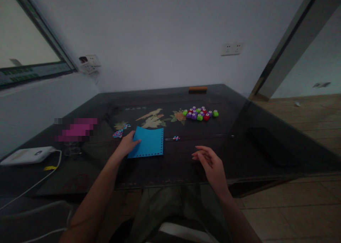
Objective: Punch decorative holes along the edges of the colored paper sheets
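Note:
A blue sheet (150, 142), probably felt, lies on the dark table with small holes along its right and lower edges. My left hand (129, 144) grips its left side, thumb on top and the other fingers partly hidden. Just right of the sheet is a small pink, white and blue piece (176, 138) with a thin pale line running from it toward the sheet. My right hand (210, 165) hovers over the front of the table, fingers loosely bent and apart, with nothing visible in them. Similar multicoloured pieces (118, 133) lie beyond my left hand.
Several green, purple and red bottle-like pieces (199, 114) cluster farther back. An orange-brown roll (198, 89) lies by the far edge. At left are a white device (28, 155) with a cable and a pixelated pink thing (78, 129). A flat black object (271, 145) lies at right.

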Available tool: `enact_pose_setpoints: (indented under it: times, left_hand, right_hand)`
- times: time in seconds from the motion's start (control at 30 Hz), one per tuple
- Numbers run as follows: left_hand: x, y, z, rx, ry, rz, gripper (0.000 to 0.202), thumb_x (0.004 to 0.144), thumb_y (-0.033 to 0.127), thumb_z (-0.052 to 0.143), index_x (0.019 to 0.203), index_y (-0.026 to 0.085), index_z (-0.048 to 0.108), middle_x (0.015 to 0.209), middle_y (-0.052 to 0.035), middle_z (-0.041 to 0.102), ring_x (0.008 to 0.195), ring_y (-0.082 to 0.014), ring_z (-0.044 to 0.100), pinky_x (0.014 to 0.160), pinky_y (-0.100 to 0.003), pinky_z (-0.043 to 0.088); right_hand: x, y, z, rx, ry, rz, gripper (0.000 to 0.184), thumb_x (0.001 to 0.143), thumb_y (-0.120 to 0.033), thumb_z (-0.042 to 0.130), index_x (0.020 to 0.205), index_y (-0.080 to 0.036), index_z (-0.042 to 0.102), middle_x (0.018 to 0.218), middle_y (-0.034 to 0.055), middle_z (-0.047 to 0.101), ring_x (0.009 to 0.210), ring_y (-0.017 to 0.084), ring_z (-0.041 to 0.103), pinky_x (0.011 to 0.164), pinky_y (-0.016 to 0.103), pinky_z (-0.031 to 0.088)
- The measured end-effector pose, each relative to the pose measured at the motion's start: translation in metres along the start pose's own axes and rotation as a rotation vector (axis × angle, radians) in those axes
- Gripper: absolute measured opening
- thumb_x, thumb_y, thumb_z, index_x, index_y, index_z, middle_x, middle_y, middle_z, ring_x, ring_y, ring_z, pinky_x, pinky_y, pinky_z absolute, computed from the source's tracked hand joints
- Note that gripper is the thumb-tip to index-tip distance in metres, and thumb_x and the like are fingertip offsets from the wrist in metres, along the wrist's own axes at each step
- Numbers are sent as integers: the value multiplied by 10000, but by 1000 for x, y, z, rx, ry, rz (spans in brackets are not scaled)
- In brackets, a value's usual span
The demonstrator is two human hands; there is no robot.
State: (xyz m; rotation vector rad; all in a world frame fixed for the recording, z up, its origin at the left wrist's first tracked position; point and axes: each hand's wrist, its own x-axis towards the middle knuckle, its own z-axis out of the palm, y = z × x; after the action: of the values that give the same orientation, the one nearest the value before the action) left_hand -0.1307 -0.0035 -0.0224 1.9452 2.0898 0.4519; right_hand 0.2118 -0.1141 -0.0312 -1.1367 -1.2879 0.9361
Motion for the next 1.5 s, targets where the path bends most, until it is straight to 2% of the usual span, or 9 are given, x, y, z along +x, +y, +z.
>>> enact_pose_setpoints:
  times: [0.27, 0.4, 0.53, 0.8, 0.9, 1.07, 1.23, 1.37, 1.5]
  left_hand:
    - [-3, 1, 0, -6, 67, -16, 712, 749, 300, 607, 1375, 131, 313, 1129, -138, 601, 1022, -269, 600, 879, -366, 453]
    - [-3, 2, -1, 161, 165, 99, 498, 721, 311, 629, 1185, 170, 516, 1177, -130, 534, 1115, -290, 509, 934, -407, 404]
    - [-6, 10, -5, 234, 38, 153, 197, 790, 271, 529, 958, 207, 610, 1062, -84, 584, 1035, -261, 544, 889, -389, 420]
    - [-6, 23, -16, 282, -24, 212, 247, 855, 284, 423, 1001, 218, 610, 1037, -82, 587, 988, -243, 567, 834, -369, 438]
    - [-2, 55, -26, 302, 36, 296, 238, 850, 271, 440, 998, 213, 616, 1030, -91, 590, 990, -259, 561, 868, -403, 419]
    - [14, 149, -31, 97, -33, 651, 205, 870, 268, 440, 979, 224, 608, 1015, -60, 601, 970, -208, 561, 881, -331, 424]
    - [71, 222, 16, 0, -19, 881, 233, 860, 236, 447, 1009, 190, 621, 1063, -80, 581, 1029, -206, 533, 931, -329, 405]
    - [118, 246, 67, 9, 113, 699, 290, 843, 225, 477, 1105, 194, 597, 1173, -95, 546, 1108, -227, 482, 954, -362, 396]
    - [135, 255, 99, 20, 215, 545, 364, 879, 282, 410, 1220, 238, 529, 1291, -81, 502, 1189, -258, 417, 966, -422, 377]
  right_hand:
    - [0, 2, 1, 0, -4, 7, 284, 856, -390, 535, 1052, -186, 551, 859, 58, 665, 772, 176, 657, 730, 322, 517]
    - [0, 1, 1, -1, -14, 11, 290, 855, -395, 532, 1055, -186, 547, 847, 53, 663, 762, 173, 657, 725, 317, 519]
    - [0, 0, 2, -2, -22, 4, 290, 854, -398, 532, 1051, -185, 547, 844, 55, 662, 759, 172, 657, 724, 315, 518]
    - [23, -27, -31, -117, -122, -59, 272, 851, -385, 531, 1038, -190, 565, 918, 72, 670, 803, 181, 659, 754, 328, 515]
    - [63, -34, -59, -295, -120, -191, 261, 833, -365, 549, 1026, -194, 590, 940, 67, 667, 856, 195, 641, 795, 353, 498]
    - [168, -13, -89, -685, -15, -380, 260, 874, -291, 429, 973, -168, 636, 1008, 93, 643, 969, 220, 579, 878, 384, 446]
    - [234, 23, -82, -1105, -36, -270, 354, 889, -277, 413, 1188, -191, 581, 1255, 112, 534, 1181, 260, 429, 963, 404, 371]
    - [245, 45, -72, -1208, -29, -187, 415, 930, -407, 337, 1275, -258, 514, 1331, 83, 480, 1214, 278, 384, 963, 440, 358]
    - [247, 57, -71, -1201, -29, -178, 455, 945, -455, 257, 1305, -284, 477, 1338, 70, 476, 1202, 261, 404, 950, 426, 373]
